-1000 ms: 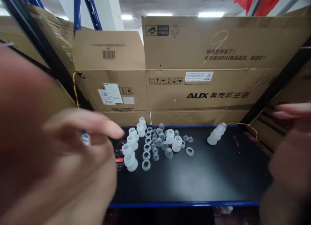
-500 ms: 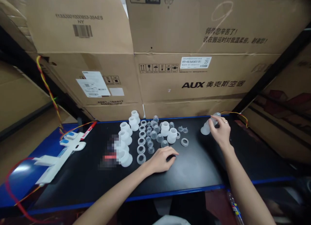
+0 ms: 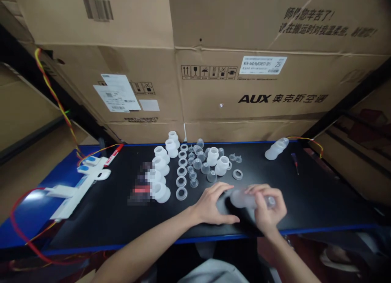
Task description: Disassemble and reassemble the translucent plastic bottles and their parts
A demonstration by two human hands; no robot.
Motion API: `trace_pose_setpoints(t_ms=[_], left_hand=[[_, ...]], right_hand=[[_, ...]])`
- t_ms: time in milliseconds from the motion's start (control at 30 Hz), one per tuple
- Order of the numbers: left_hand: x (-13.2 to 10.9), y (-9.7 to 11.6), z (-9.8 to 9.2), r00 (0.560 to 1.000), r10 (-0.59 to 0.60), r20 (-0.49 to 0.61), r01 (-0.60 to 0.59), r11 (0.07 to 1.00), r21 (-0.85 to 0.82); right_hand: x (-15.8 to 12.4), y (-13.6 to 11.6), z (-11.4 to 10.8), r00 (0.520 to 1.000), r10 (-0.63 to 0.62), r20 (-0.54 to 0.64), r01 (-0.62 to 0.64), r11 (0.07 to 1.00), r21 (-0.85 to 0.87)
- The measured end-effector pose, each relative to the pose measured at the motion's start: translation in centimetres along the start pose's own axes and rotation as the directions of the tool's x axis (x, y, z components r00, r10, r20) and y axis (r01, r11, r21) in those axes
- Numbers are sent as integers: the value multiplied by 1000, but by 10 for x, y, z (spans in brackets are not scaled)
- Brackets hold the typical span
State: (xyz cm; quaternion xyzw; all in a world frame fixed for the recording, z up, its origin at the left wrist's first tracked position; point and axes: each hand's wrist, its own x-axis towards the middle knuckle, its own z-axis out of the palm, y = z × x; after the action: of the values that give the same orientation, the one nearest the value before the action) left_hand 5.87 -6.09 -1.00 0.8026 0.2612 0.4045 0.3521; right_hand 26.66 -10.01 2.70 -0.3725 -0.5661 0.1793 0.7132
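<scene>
My right hand (image 3: 270, 207) is closed around a frosted baby bottle (image 3: 240, 198), slightly blurred, which lies nearly level above the front of the black table. Its clear domed cap end sticks out on the right of the fingers, and its base points left. My left hand (image 3: 212, 203) is open beside that base, thumb and fingers spread, apart from the bottle. Beyond the left hand are a loose ring (image 3: 237, 174), clear dome caps (image 3: 211, 176) and two open bottle bodies (image 3: 221, 166). Another capped bottle (image 3: 275, 149) lies at the back right.
Several open bottle bodies (image 3: 161, 192) form a column on the left, beside screw rings (image 3: 181, 193) and clear nipples (image 3: 193, 183). A screwdriver (image 3: 295, 162) lies at the right. A power strip (image 3: 76, 191) and red marker (image 3: 114, 154) are far left. Cardboard (image 3: 207, 107) walls the back.
My right hand has come from the back right toward the front middle with a bottle in it, leaving one bottle behind. My left hand has shifted slightly right and opened wider. The view has tilted down.
</scene>
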Motion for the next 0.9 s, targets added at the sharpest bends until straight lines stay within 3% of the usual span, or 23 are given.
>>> trace_pose_setpoints(t_ms=[100,167,233,333,400,433,467,533,600,633,700,800,833,900], left_hand=[[-1,5,3,994,-73,76,80,993,-91],[-1,10,2,992,-105,69,113,985,-129],[-2,15,-1,991,-128,39,133,978,-160],[-7,17,-8,991,-103,85,118,974,-192],[-10,15,-13,986,-98,132,127,966,-225],[-10,13,-15,984,-121,130,150,957,-249],[-10,11,-16,981,-157,112,182,943,-278],[-8,7,-16,967,-247,56,251,903,-350],[-5,3,-15,942,-333,33,315,851,-419],[-4,2,-15,929,-369,32,344,827,-445],[-3,1,-14,909,-415,27,378,796,-473],[-2,0,-17,904,-427,1,377,795,-475],[-2,0,-18,905,-425,-11,371,802,-469],[-2,0,-19,911,-412,-33,355,821,-448]], right_hand=[[-17,-18,30,988,83,128,-97,990,105],[-11,-22,41,981,156,114,-176,966,191],[10,-25,39,971,234,40,-235,927,293],[61,-29,5,939,321,-120,-251,883,396],[98,-26,-29,917,213,-338,-57,907,417],[112,-22,-44,883,119,-455,67,925,373],[123,-14,-56,868,38,-495,124,949,291],[128,9,-68,916,-22,-400,86,986,142],[117,40,-66,976,60,-210,-63,998,-6],[107,56,-62,985,145,-94,-155,981,-114],[87,87,-57,953,282,110,-233,916,-328],[69,115,-56,877,364,315,-138,818,-559],[67,118,-57,873,356,334,-87,787,-611],[67,112,-56,912,279,301,4,729,-684]])
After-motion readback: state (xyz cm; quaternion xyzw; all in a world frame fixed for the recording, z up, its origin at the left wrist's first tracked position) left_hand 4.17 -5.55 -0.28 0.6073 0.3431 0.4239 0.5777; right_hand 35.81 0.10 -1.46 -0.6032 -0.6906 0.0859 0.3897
